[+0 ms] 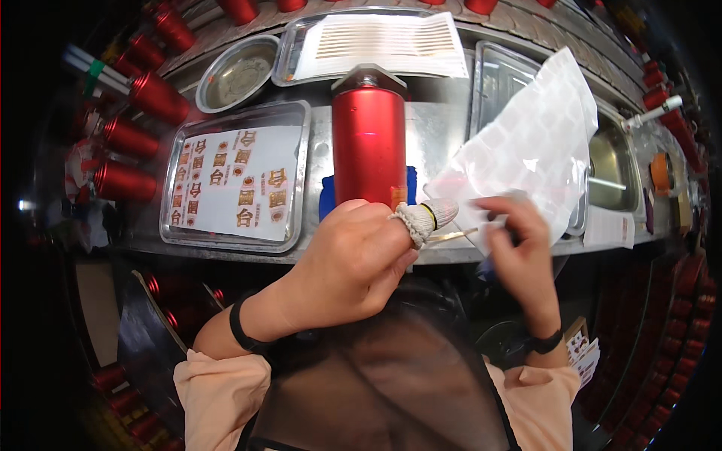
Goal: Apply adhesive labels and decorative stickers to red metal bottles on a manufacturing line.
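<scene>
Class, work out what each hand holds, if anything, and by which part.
The left hand overlaps the near end of the red canister; any grip there is hidden. The right hand is blurred; whether it holds anything cannot be told.

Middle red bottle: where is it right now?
In the head view, the red bottle is at centre, just beyond the left hand, between the decal tray on the left and the white sheet on the right.
</scene>
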Available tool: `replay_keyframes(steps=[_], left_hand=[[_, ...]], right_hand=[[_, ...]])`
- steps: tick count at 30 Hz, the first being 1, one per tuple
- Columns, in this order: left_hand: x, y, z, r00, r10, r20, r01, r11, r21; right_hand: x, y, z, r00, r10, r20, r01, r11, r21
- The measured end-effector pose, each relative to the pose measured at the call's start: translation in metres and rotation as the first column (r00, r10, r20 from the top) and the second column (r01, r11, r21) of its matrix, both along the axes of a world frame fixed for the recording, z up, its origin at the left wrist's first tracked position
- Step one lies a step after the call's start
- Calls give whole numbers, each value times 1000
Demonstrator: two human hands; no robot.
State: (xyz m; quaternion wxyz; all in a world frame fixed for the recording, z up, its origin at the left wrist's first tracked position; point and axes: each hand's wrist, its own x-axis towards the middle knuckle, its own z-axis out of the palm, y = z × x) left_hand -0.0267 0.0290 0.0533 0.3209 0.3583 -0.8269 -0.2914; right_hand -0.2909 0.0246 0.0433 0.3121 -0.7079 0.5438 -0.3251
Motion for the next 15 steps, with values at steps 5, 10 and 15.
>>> replay_keyframes(steps=[5, 10, 15], left_hand=[[2, 17, 2, 994, 109, -27, -112, 988, -103], [14, 37, -14, 951, 298, -85, -290, 952, 93], [18, 43, -26, 902, 412, -131, -374, 896, 241]], right_hand=[[57, 10, 5, 911, 383, 154, -399, 913, 90], [48, 6, -7, 915, 239, 326, -355, 860, 366], [45, 2, -16, 936, 175, 305, -284, 887, 364]])
